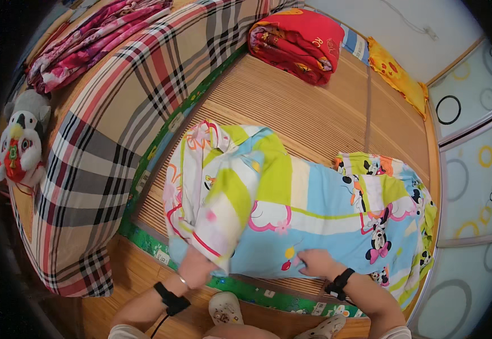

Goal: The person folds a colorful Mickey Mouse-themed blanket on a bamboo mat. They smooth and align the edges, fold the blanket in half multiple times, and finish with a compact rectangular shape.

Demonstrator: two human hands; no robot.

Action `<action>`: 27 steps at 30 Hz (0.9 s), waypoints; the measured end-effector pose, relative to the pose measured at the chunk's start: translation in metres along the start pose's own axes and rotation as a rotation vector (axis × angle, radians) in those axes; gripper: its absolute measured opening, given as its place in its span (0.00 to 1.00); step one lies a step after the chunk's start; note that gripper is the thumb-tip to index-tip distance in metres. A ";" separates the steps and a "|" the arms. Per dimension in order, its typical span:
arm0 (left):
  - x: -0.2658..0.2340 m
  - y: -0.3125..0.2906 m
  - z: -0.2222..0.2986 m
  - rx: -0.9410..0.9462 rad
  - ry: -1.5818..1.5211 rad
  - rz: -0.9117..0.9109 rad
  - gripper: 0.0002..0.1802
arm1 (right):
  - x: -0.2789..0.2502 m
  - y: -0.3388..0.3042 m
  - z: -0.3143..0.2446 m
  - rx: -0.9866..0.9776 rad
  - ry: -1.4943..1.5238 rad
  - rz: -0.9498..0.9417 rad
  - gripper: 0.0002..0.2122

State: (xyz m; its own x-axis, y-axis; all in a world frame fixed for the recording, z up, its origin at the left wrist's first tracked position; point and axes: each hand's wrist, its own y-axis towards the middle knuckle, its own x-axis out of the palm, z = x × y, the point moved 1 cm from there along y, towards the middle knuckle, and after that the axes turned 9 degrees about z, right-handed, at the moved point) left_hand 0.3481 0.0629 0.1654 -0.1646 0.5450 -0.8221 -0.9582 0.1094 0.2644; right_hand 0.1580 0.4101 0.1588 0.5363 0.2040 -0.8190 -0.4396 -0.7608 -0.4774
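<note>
A quilt (331, 226) in blue, green and white with cartoon mouse figures lies spread over a slatted bamboo mat. Its left end is folded over in a loose, raised flap, slightly smeared by motion. My left hand (195, 268) is closed on the lower corner of that flap, at the quilt's near left. Farther right, my right hand (318, 264) pinches the quilt's near edge beside a small printed balloon pattern. At the right end the cloth is bunched and partly folded under.
The bamboo mat (291, 113) has a green patterned border. A rolled red quilt (297, 45) sits at its far end, near a yellow pillow (395, 73). A plaid-covered couch (110, 130) runs along the left, bearing plush toys (20, 150). Sliding glass doors (472, 164) stand right.
</note>
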 end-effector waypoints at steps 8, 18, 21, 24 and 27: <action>0.017 0.015 0.019 -0.096 -0.117 -0.192 0.14 | -0.044 0.097 -0.082 0.196 0.790 0.381 0.30; -0.005 0.063 -0.005 -0.252 0.084 0.172 0.42 | -0.022 0.085 -0.092 0.148 0.934 0.514 0.18; -0.018 0.095 -0.009 -0.031 0.072 0.182 0.36 | -0.030 0.073 -0.089 0.194 0.876 0.617 0.15; -0.026 0.108 0.003 0.148 -0.211 0.131 0.21 | -0.037 0.070 -0.093 0.154 0.905 0.779 0.12; -0.019 0.106 0.011 0.175 -0.139 -0.226 0.09 | -0.041 0.074 -0.099 0.098 0.918 0.866 0.12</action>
State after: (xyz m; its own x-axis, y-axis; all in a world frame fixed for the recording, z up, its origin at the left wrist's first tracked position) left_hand 0.2519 0.0736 0.2148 0.0933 0.5979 -0.7961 -0.9101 0.3754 0.1753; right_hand 0.1749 0.2849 0.1885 0.3313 -0.8675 -0.3711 -0.9259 -0.3746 0.0490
